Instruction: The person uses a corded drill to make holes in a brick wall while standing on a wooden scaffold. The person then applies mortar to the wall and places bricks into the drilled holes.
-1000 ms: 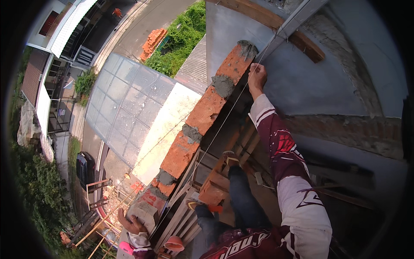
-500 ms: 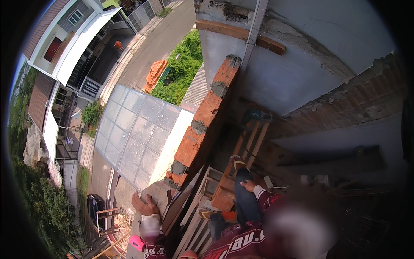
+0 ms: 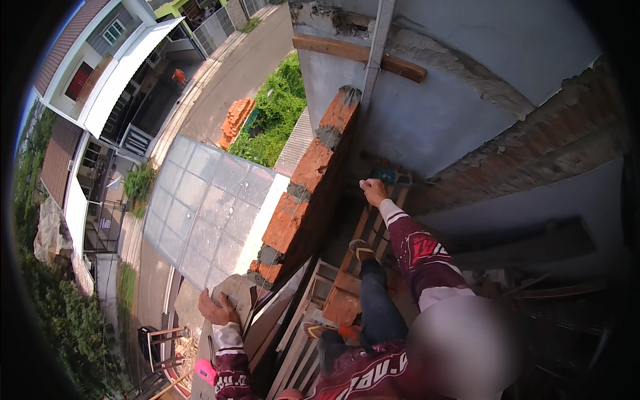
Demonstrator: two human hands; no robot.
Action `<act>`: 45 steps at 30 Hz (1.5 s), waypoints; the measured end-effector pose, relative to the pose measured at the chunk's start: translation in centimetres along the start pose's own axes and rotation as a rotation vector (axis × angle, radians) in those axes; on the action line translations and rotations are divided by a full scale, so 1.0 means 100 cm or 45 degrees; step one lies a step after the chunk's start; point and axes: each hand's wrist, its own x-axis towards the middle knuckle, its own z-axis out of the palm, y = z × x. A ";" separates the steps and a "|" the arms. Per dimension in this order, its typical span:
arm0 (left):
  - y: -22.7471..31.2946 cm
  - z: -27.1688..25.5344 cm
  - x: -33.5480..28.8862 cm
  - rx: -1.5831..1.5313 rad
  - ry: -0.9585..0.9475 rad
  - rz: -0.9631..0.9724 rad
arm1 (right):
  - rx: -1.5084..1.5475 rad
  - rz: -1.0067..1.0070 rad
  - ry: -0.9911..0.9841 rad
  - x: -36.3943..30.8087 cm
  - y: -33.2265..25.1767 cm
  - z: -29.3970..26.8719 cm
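Note:
My left hand lies with fingers apart at the edge of a grey-brown board or slab, just below the near end of the brick wall. My right hand is stretched forward on the inner side of that wall, its fingers curled. Whether anything is in them I cannot make out. Between the hands runs the orange brick wall, with grey mortar in the joints and on its far end. A pink rounded thing, like a tape measure, sits beside my left forearm.
Wooden slats and a plank frame lie beneath my sandalled feet. Beyond the wall, far below, are a panelled canopy, a street and a brick stack. A wooden beam crosses the grey wall ahead.
My right hand has left my thigh and reached forward, the arm now extended. The left hand stays at the board's edge. The view has shifted slightly.

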 end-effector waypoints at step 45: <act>0.017 -0.014 -0.007 0.015 -0.154 -0.276 | 0.256 0.253 0.186 0.350 -0.087 -0.009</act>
